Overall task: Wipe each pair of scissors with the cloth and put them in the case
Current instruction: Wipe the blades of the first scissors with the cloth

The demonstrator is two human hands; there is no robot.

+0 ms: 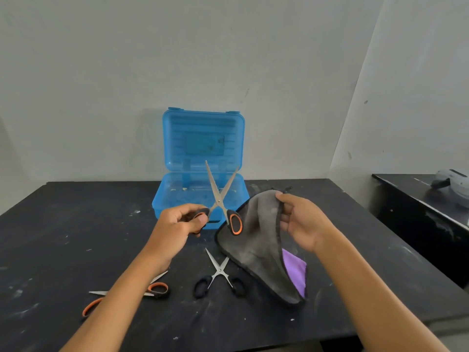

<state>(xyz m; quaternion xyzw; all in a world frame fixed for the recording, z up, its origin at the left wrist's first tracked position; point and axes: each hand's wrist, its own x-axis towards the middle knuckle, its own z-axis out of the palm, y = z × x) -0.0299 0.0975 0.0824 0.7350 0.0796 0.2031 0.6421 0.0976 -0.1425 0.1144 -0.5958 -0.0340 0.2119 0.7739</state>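
My left hand (181, 221) grips one handle of orange-and-black scissors (220, 199), held up with the blades spread wide and pointing upward in front of the blue case (175, 196). My right hand (299, 219) pinches the top edge of a grey cloth (256, 240) with a purple underside, which hangs down to the table. The case stands open at the back with its lid upright. Two more pairs lie on the black table: small black-handled scissors (218, 274), blades open, and orange-and-black scissors (154, 290) partly hidden under my left forearm.
The black table (76, 224) is scuffed with white marks and backs onto a pale wall. A second dark surface (416, 199) at the right carries a grey-white device (451, 184).
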